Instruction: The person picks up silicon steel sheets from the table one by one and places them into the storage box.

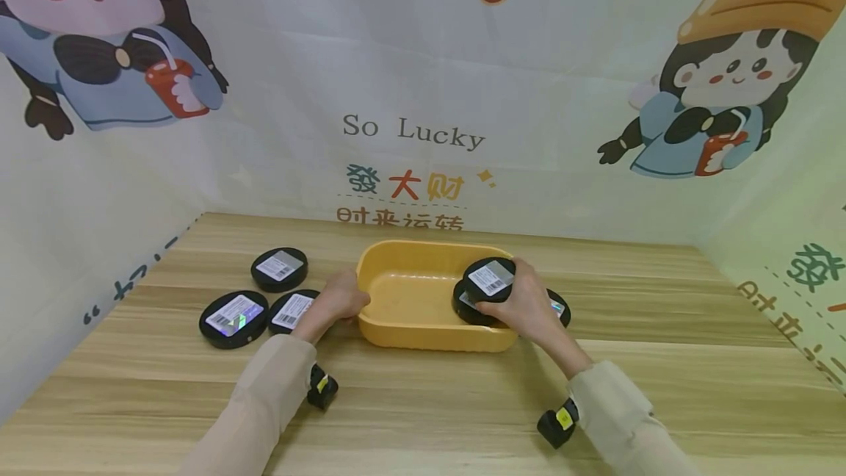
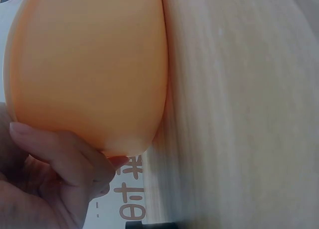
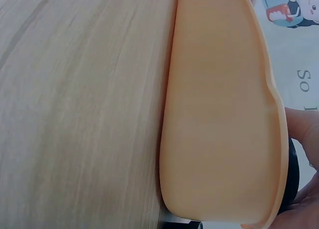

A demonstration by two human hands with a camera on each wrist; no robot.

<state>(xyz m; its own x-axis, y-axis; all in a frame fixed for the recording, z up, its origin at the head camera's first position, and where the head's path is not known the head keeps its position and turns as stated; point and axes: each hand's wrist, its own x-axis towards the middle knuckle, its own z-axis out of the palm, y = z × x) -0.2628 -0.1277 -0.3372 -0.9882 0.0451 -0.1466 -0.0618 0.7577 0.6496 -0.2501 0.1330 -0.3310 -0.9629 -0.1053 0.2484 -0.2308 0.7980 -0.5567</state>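
A yellow basin point(image 1: 436, 338) stands mid-table; its wall point(image 2: 94, 64) fills much of the left wrist view, and its long side point(image 3: 219, 109) the right wrist view. At its left end, my left hand point(image 1: 340, 296) grips the rim, fingers point(image 2: 75, 159) curled against the end wall. My right hand point(image 1: 525, 301) holds a round black disc point(image 1: 490, 279) with a white label over the basin's right end. Beneath it, another black disc point(image 1: 472, 311) lies in the basin, partly covered. In the right wrist view a black disc point(image 3: 291, 176) shows between rim and hand point(image 3: 304, 174).
Left of the basin lie three labelled black discs point(image 1: 280, 269), point(image 1: 234, 319), point(image 1: 291, 310), the nearest partly behind my left hand. One more black disc point(image 1: 563, 308) is on the table behind my right hand. A printed cloth point(image 1: 423, 94) hangs behind the table.
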